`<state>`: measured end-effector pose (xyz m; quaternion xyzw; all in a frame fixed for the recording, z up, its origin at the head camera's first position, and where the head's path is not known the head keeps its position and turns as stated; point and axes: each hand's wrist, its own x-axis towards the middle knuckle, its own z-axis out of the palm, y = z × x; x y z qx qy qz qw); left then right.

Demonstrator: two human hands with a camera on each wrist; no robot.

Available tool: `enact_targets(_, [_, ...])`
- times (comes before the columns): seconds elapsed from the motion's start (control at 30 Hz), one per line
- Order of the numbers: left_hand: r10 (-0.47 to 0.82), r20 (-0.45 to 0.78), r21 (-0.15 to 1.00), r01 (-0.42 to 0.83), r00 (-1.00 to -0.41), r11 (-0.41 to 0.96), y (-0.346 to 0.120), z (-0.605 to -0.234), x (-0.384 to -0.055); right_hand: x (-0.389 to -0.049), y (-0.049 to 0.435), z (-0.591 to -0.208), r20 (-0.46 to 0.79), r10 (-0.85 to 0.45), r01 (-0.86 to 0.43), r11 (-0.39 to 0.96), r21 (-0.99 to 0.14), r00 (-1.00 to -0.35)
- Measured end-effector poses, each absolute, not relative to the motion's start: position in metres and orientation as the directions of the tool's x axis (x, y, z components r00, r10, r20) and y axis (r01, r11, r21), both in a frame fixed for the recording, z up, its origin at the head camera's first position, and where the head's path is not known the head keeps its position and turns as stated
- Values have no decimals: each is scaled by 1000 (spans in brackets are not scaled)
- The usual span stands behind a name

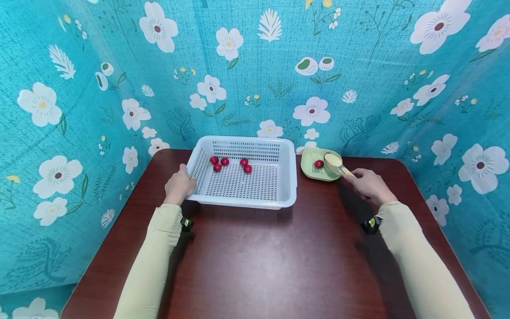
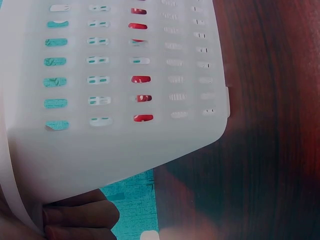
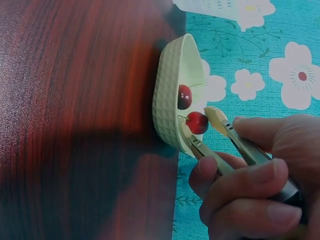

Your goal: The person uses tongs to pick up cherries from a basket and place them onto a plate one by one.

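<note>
My left hand (image 1: pixel 179 185) grips the left rim of a white slotted plastic basket (image 1: pixel 239 201); the left wrist view shows its fingers (image 2: pixel 82 215) at the rim. Several red cherries (image 1: pixel 248 169) lie in the basket's back left and middle. In my right hand (image 1: pixel 372 185) is a pair of tongs (image 3: pixel 245 145) with cream tips, reaching over a small green dish (image 1: pixel 308 172). Between the tips sits one cherry (image 3: pixel 198 123), at the dish's near rim in the right wrist view. A second cherry (image 3: pixel 184 97) lies in the dish beside it.
Both basket and dish are at the back of a dark red-brown wooden table (image 1: pixel 271 257). A blue flowered cloth (image 1: pixel 247 62) hangs behind the table and along both sides. Black wrist cameras (image 1: pixel 371 225) are strapped at the cuffs.
</note>
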<state>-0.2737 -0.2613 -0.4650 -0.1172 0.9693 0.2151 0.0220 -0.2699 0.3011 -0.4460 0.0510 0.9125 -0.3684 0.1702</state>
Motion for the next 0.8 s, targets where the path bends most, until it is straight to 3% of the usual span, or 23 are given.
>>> enact_targets(0.6, [-220, -91, 421, -238, -971, 875, -261, -465, -273, -267, 291, -435, -347, -7, 224, 752, -620, -938])
enact_targets(0.8, [-218, -84, 419, -233, -972, 878, -261, -465, -272, -262, 295, -423, -277, 5, 199, 710, -676, -961])
